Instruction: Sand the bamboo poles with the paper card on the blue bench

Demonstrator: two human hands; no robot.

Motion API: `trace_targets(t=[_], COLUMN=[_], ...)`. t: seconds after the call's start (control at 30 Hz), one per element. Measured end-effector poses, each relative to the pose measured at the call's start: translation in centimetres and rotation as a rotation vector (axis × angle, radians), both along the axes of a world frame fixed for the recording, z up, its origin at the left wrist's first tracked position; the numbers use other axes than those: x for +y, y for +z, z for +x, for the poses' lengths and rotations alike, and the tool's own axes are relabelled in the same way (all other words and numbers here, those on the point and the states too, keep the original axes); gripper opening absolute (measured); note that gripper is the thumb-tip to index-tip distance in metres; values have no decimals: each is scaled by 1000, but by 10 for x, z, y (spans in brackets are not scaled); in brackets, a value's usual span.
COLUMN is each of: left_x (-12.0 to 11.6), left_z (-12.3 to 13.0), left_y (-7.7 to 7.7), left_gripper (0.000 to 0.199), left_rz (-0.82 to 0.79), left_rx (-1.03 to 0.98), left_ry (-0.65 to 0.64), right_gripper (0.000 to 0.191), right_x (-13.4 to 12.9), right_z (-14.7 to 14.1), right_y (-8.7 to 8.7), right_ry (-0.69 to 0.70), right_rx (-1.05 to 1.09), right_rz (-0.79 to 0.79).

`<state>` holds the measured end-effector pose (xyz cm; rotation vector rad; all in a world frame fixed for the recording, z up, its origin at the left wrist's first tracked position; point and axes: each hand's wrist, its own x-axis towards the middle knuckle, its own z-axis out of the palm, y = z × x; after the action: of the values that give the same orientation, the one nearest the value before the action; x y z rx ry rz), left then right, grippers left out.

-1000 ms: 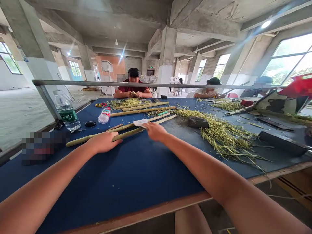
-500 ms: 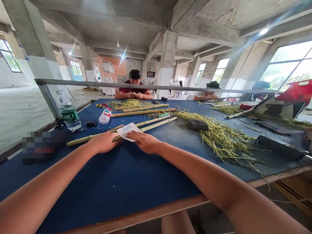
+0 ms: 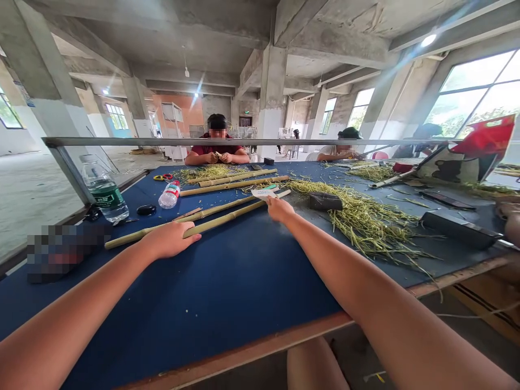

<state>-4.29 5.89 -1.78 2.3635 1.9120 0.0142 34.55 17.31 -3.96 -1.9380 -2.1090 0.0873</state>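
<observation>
The left hand point(image 3: 168, 240) and right hand point(image 3: 280, 210) are well apart. The left hand lies over two bamboo poles point(image 3: 223, 218), its fingers point(image 3: 189, 236) curled across the nearer pole. Whether it is clamped or only resting cannot be determined. The poles lie side by side, angled across the blue table point(image 3: 244, 281), and their far ends extend toward the right hand.

The right hand is extended, with its fingertips point(image 3: 273, 201) at the near edge of a white paper slip point(image 3: 264, 193). The slip lies at the far end of the poles (its printing is too small to read). Whether the fingertips grip it cannot be determined.

Two more poles point(image 3: 233, 181) lie beyond the slip. To the left are scissors point(image 3: 162, 177), a small bottle point(image 3: 169, 195), a large bottle point(image 3: 103, 189), and a black lid point(image 3: 146, 209). To the right are a heap of yellow-green stalks point(image 3: 361, 216) and a black block point(image 3: 325, 201). A co-worker point(image 3: 217, 149) sits across the table, hands together.
</observation>
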Motion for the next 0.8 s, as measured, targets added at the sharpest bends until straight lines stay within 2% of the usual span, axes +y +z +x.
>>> trace_targets(t=[0.07, 0.27, 0.37, 0.47, 0.67, 0.73, 0.8], left_x=[0, -1, -2, -3, -3, -4, -4], left_z=[0, 0, 0, 0, 0, 1, 1], left_y=[0, 2, 3, 4, 4, 4, 4], left_gripper=[56, 52, 55, 53, 57, 59, 60], left_rz=[2, -25, -23, -20, 2, 5, 4], left_rx=[-9, -39, -60, -38, 0, 5, 4], left_ry=[2, -2, -9, -5, 50, 47, 53], right_gripper=[65, 67, 66, 65, 69, 66, 65], right_x=[-8, -47, -57, -52, -17, -11, -12], right_z=[-16, -87, -101, -93, -32, -19, -22], right_y=[-3, -17, -19, -13, 5, 6, 3], right_ry=[118, 737, 869, 766, 218, 132, 147], right_rx=[13, 66, 51, 0, -45, -36, -31], right_rz=[7, 29, 33, 55, 34, 31, 23])
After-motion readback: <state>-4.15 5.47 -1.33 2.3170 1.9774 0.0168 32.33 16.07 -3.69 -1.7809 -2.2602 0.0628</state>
